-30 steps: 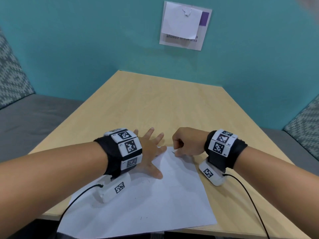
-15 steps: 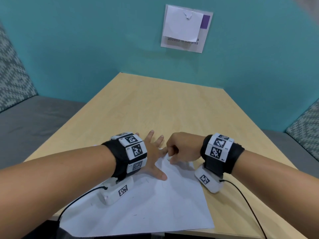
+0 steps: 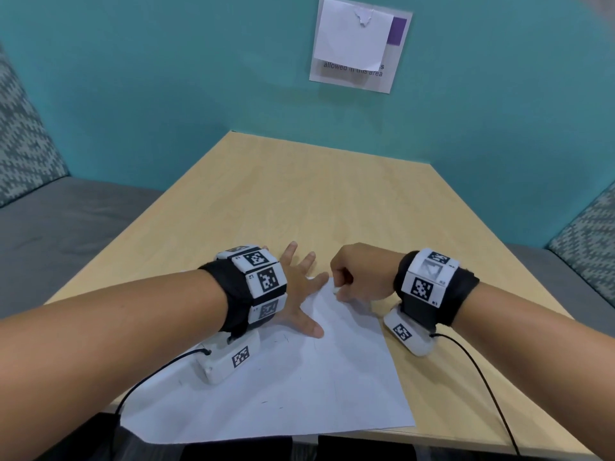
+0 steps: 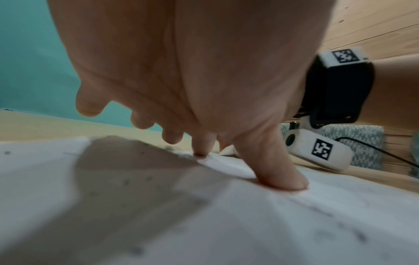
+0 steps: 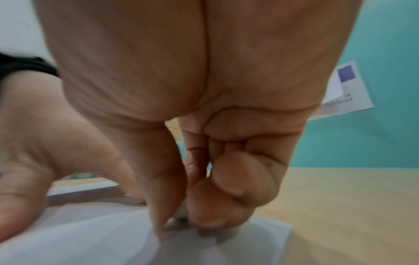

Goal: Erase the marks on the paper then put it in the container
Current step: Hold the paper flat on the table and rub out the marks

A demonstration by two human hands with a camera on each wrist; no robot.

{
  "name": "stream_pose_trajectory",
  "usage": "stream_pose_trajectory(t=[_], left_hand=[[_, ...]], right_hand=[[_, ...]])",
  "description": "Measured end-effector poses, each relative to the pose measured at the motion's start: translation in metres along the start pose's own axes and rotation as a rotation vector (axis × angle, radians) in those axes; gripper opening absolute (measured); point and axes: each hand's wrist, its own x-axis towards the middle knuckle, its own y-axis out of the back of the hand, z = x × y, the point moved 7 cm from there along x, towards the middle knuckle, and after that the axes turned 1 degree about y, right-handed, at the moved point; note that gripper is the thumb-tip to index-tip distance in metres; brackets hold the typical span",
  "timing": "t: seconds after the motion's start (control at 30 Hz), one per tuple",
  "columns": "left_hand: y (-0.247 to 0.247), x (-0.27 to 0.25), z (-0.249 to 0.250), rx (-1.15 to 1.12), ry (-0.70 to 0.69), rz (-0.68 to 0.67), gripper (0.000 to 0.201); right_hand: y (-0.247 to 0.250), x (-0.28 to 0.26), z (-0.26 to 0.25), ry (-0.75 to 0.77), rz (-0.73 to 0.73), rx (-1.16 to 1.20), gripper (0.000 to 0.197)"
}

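A white sheet of paper lies on the near part of the wooden table, with a few faint dark marks on it. My left hand presses flat on the paper's far left part, fingers spread; thumb and index tip touch the sheet in the left wrist view. My right hand is curled at the paper's far edge and pinches a small white eraser against the sheet. In the right wrist view the eraser shows between thumb and fingers on the paper. No container is in view.
Beyond the hands the table runs to a teal wall with a white sign. Grey benches with patterned cushions flank the table on both sides. Black cables trail from the wrist cameras toward the table's near edge.
My right hand slid a little left toward the left index finger, then back right, with the eraser on the paper's far edge. The left hand stays pressed in place.
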Motion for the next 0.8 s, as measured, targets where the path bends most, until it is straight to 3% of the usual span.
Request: stream_pose_trajectory(t=[0.13,0.27,0.43,0.6,0.8], left_hand=[[0.000,0.000,-0.001,-0.053,-0.009,-0.019,0.102],[-0.002,0.002,-0.002,-0.003,0.014,-0.036,0.108],[-0.001,0.001,-0.002,-0.017,-0.010,-0.019,0.106],[0.000,-0.001,0.000,0.037,0.018,-0.013,0.107],[0.012,0.006,0.012,0.022,-0.040,-0.018,0.107]], right_hand=[[-0.017,-0.012,-0.028,0.132,-0.064,0.030,0.016],[-0.002,-0.007,-0.005,0.045,0.005,0.014,0.011],[-0.018,-0.016,-0.025,0.131,-0.063,0.033,0.012],[0.003,-0.004,0.021,-0.040,0.006,-0.009,0.013],[0.001,0.002,0.026,-0.046,0.016,0.030,0.013]])
